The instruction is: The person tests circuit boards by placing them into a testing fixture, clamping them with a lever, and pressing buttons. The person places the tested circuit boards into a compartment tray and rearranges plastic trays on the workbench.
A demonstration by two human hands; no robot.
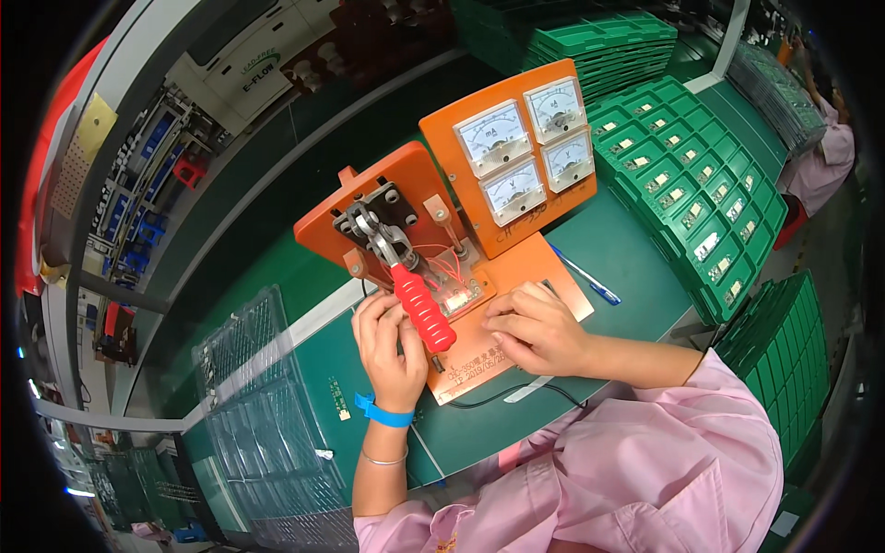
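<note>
An orange test fixture [516,276] stands on the green bench, with a toggle clamp whose red handle [422,309] slopes down toward me. Behind it an orange panel [461,138] carries several white dial meters. My left hand [387,346] is beside the red handle on its left, fingers curled against it. My right hand [535,327] rests on the fixture's orange base to the right of the handle, fingers bent near a small board [458,297] under the clamp. Whether either hand pinches something is hidden.
A blue pen [590,281] lies right of the fixture. Green trays [701,184] with small boards fill the right and back. Clear plastic trays [258,415] are stacked at the left. A small green board [339,398] lies by my left wrist. Another person [825,157] sits far right.
</note>
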